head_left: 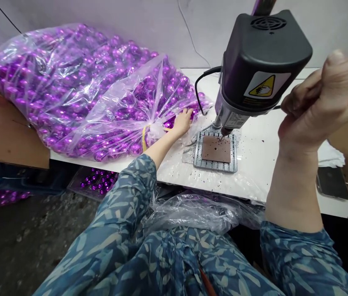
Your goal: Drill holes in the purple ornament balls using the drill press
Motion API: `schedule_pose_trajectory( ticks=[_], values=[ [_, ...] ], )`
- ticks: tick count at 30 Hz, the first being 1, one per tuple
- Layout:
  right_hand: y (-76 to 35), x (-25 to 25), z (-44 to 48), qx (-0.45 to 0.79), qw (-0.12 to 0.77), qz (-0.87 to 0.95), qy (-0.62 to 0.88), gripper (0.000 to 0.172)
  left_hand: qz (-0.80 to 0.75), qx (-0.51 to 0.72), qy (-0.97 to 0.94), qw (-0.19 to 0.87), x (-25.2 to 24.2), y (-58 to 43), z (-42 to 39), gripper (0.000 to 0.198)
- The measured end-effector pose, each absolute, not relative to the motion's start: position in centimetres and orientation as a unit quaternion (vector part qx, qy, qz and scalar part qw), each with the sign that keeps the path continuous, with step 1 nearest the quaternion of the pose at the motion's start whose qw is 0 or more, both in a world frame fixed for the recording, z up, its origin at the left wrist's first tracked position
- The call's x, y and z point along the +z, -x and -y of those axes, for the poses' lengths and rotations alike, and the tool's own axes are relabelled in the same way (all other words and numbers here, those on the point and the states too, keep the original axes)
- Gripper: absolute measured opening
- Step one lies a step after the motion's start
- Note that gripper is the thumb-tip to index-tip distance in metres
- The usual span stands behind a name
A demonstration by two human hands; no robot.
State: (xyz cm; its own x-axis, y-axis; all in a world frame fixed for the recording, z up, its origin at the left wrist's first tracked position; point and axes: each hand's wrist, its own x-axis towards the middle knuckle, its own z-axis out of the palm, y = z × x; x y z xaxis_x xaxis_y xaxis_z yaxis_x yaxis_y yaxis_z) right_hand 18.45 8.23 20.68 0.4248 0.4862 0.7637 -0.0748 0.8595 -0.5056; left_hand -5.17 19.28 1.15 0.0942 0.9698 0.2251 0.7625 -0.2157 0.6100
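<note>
My left hand (pixel 183 121) rests at the near right side of a big clear plastic bag (pixel 158 86) packed with shiny purple faceted balls (pixel 124 100). Its fingers are stretched over the balls and slightly apart; I see no ball held in them. In front of me stands a small bench drill press (pixel 266 53) with a dark motor housing. Below its chuck (pixel 226 130), a brown square plate (pixel 216 149) with a small hole lies on the slotted metal base (pixel 197 160). My right hand (pixel 325 98) is raised beside the motor, fingers curled round a dark lever, mostly hidden.
Dark specks lie scattered on the white table (pixel 256 164) around the base. A phone (pixel 333 183) and white tissue (pixel 331 155) lie at the right. Cardboard boxes (pixel 7 127) flank the table. Below the edge are a tray of purple balls (pixel 98 181) and clear plastic film (pixel 192 211).
</note>
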Motion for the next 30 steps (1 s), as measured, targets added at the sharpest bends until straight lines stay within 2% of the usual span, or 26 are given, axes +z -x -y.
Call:
schedule_pose_trajectory(
  ticks=[3, 6, 9, 11, 14, 21, 24, 30],
  values=[
    [-18.5, 20.6, -8.0, 0.161, 0.818, 0.511, 0.209, 0.066, -0.558, 0.326, -0.734, 0.207, 0.5, 4.5, -21.4, 0.054],
    [-18.5, 20.5, -8.1, 0.162, 0.825, 0.506, 0.191, 0.068, -0.551, 0.324, -0.734, 0.228, 0.5, 4.9, -21.4, 0.049],
    [-18.5, 20.5, -8.0, 0.174, 0.823, 0.509, 0.182, 0.068, -0.554, 0.390, -0.686, 0.266, 1.0, 6.5, -19.9, 0.043],
    [-18.6, 20.5, -8.0, 0.173, 0.823, 0.511, 0.178, 0.066, -0.534, 0.446, -0.637, 0.332, 1.5, 7.7, -18.0, 0.041],
    [-18.6, 20.5, -8.3, 0.168, 0.828, 0.507, 0.173, 0.067, -0.481, 0.496, -0.564, 0.453, 2.4, 8.7, -14.1, 0.048],
    [-18.3, 20.3, -9.3, 0.157, 0.847, 0.483, 0.157, 0.080, -0.387, 0.477, -0.511, 0.602, 3.3, 6.4, -6.6, 0.056],
    [-18.2, 20.4, -9.1, 0.146, 0.839, 0.495, 0.173, 0.082, -0.374, 0.454, -0.517, 0.622, 2.1, 4.9, -5.9, 0.063],
    [-18.1, 20.3, -8.9, 0.145, 0.836, 0.503, 0.166, 0.078, -0.370, 0.475, -0.578, 0.551, -1.3, 2.0, -7.4, 0.071]
  ],
)
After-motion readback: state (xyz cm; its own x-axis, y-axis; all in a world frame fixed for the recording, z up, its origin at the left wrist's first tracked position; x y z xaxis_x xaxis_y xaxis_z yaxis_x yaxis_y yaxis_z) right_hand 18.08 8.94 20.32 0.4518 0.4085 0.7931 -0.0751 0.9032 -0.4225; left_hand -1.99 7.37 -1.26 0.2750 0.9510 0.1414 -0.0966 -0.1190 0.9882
